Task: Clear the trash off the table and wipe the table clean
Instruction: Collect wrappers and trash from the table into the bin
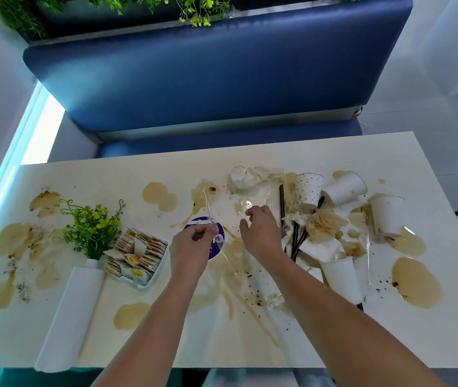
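A thin, crinkled clear wrapper strip [210, 216] is pinched in the fingertips of the left hand [191, 247], over a round purple sticker [218, 233] at the centre of the table [278, 339]. At its three o'clock, the right hand [258, 230] curls its fingers round a glossy clear film sheet [250, 203]. Farther toward three o'clock lie toppled paper cups [343, 188], black straws [295, 238] and soggy crumpled napkins [324, 223]. Brown puddles [414, 283] stain the smooth white top. A sachet tray [135, 255] sits at nine o'clock.

Blue bench [208, 79]; vased plant [91, 227]; sachet tray [135, 255]

White table [333, 152] — brown spills [414, 283], toppled paper cups [345, 188], straws [281, 202], sachet tray [153, 276].
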A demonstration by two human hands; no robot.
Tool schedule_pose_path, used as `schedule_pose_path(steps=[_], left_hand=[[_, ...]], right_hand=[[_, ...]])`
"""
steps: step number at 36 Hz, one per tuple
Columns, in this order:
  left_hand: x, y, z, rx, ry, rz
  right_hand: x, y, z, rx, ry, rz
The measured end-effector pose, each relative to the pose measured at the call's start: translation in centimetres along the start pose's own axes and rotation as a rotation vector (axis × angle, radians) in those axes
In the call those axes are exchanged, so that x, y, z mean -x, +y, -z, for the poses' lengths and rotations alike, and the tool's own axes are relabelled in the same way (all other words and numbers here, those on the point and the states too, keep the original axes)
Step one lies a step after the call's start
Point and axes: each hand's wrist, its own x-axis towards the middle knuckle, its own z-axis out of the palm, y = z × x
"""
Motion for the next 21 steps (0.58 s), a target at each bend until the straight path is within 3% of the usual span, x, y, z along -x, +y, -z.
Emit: schedule_pose_path(steps=[12, 21], left_hand=[[-0.7, -1.1, 0.5, -0.012, -0.03, -0.002], [-1.1, -1.7, 0.8, -0.012, -0.047, -0.002]], right_hand=[[-3.0, 0.4, -1.2, 0.281, -0.068, -0.071], [-2.9, 0.5, -2.3, 0.336, -0.095, -0.126]])
